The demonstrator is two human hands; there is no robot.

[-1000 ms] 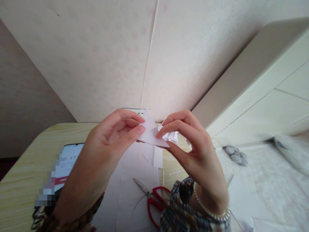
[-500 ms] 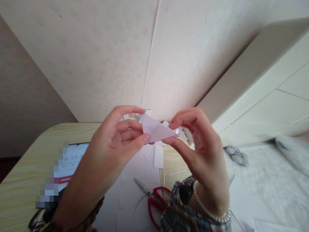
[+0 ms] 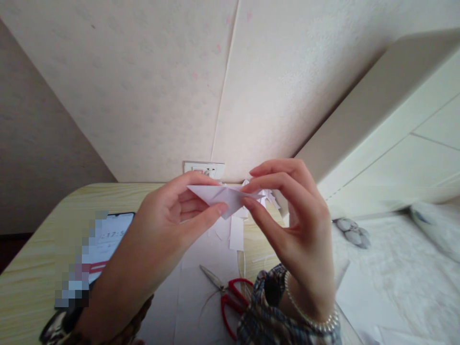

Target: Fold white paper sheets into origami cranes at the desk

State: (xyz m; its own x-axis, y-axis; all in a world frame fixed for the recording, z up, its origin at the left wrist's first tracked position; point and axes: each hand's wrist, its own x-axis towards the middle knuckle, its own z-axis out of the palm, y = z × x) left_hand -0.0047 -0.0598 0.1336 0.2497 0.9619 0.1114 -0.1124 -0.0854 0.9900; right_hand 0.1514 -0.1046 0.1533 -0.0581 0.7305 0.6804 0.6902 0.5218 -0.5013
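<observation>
A small white folded paper (image 3: 230, 197), triangular with its long edge on top and a point facing down, is held up in front of me above the table. My left hand (image 3: 179, 206) pinches it near the middle, thumb on the near face and fingers behind. At its right part, my right hand (image 3: 291, 206) pinches the paper between thumb and fingers. Below the hands, red-handled scissors (image 3: 223, 289) lie on white paper sheets (image 3: 194, 268). Behind the right fingers, several folded paper pieces (image 3: 269, 197) stand partly hidden.
A phone (image 3: 111, 244) showing a timer lies on the wooden table (image 3: 39, 249) at left. The wall (image 3: 161, 96) with a socket (image 3: 189, 166) rises behind. To the right are a white cabinet (image 3: 406, 158) and a pale fabric surface (image 3: 402, 268).
The folded paper has turned so its long edge now lies level on top with a point down. Both hands have shifted their grip on it, and the right fingers have moved slightly left.
</observation>
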